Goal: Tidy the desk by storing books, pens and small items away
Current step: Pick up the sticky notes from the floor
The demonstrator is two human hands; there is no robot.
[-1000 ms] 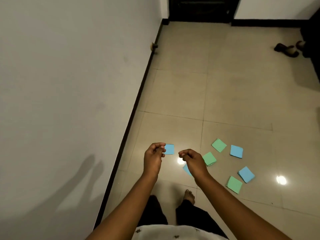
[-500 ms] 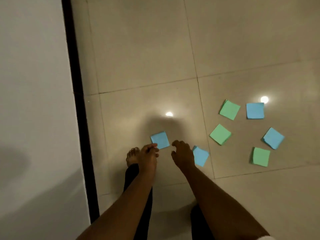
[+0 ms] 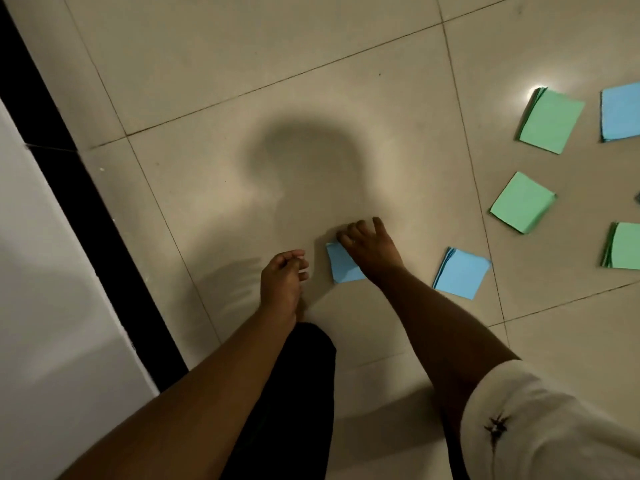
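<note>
A blue sticky-note pad (image 3: pixel 344 268) lies on the tiled floor, partly covered by my right hand (image 3: pixel 370 249), which rests on it with the fingertips at its far edge and the thumb spread out. My left hand (image 3: pixel 284 277) hovers just left of that pad, its fingers curled against the thumb and holding nothing. A second blue pad (image 3: pixel 462 273) lies to the right of my right wrist. Further right lie green pads (image 3: pixel 523 202) (image 3: pixel 550 121) (image 3: pixel 625 251), and another blue pad (image 3: pixel 620 116) sits at the frame edge.
A white wall with a black skirting board (image 3: pixel 86 202) runs along the left. My leg in dark trousers (image 3: pixel 294 393) stands below my left hand. My shadow falls on the beige floor tiles (image 3: pixel 311 168) ahead of the hands.
I have bent down close to the floor. My left hand has let go of the blue pad it pinched, and the pad now lies on the floor under my right hand.
</note>
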